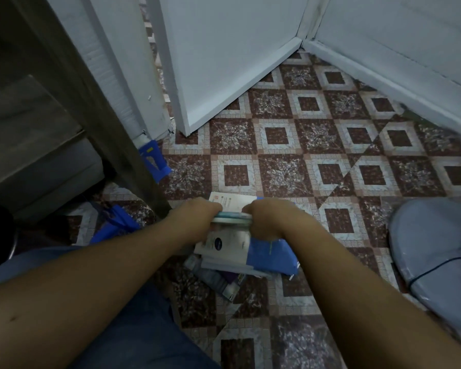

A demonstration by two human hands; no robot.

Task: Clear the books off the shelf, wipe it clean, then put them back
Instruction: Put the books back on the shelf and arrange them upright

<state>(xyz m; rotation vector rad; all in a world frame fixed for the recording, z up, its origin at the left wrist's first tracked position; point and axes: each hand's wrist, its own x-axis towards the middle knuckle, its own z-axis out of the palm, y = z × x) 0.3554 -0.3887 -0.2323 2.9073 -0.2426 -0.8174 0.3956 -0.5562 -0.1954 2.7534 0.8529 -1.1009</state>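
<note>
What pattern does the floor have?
The floor has dark red and white diamond tiles with key-pattern borders; head view.

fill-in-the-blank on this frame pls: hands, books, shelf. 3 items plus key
1. The left hand grips the left end of the stack of books; the right hand grips its ____ end.
2. Nearer the person, a pile of books lies on the patterned ____.
3. The shelf stands on the person's ____ side.

Missing words: right; floor; left.
</note>
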